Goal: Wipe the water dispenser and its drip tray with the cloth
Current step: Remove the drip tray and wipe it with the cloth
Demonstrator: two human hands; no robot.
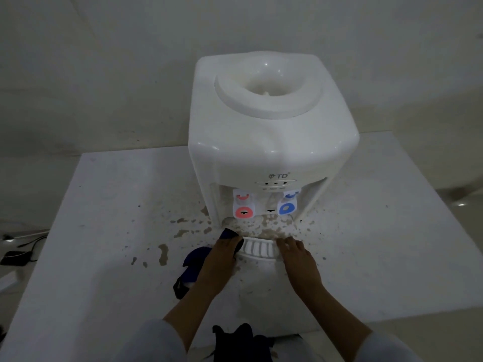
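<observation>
A white water dispenser (271, 131) stands on a white table (104, 205), with a red tap (243, 208) and a blue tap (287, 205) under its front. The slotted white drip tray (258, 249) lies on the table in front of the dispenser, pulled away from its base. My left hand (222, 259) grips the tray's left end while holding a dark blue cloth (194, 259), which sticks out above the fingers and trails left beneath the wrist. My right hand (298, 259) grips the tray's right end.
Brownish stains and splashes (188, 231) cover the table around the dispenser's base. A dark object (240, 340) hangs near my body at the bottom. Black cables and a small dark device (15, 254) lie on the floor at the left. A pale wall is behind.
</observation>
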